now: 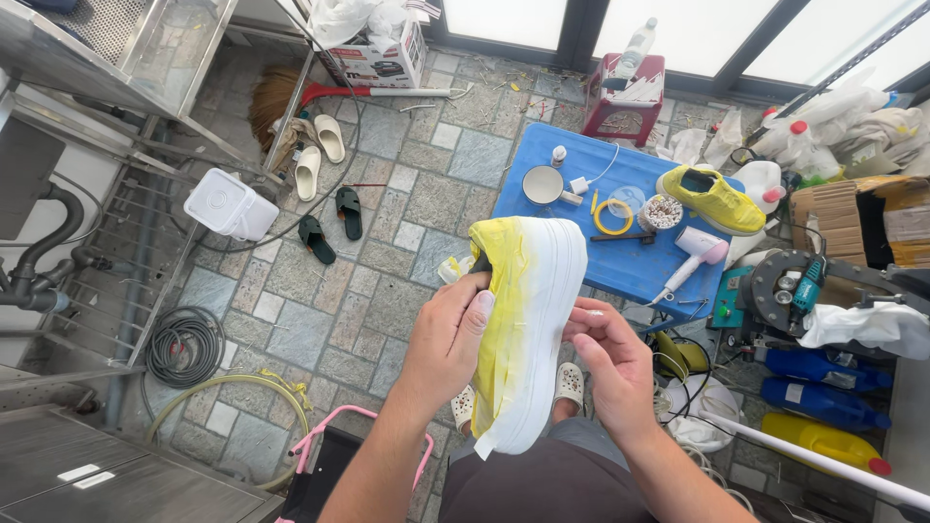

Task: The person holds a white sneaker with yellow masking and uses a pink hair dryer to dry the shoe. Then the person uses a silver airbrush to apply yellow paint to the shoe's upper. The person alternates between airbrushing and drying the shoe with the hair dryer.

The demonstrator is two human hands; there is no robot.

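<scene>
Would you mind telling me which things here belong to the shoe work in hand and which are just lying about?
In hand:
- yellow shoe with taped white sole, held by left hand and right hand
- matching yellow shoe, tape roll and hair dryer on the blue table

Lying about:
- sandals
- coiled hose
- white tub
- blue bottles

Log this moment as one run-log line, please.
left hand: holds yellow shoe | right hand: touches its white sole | second yellow shoe on blue table
</scene>
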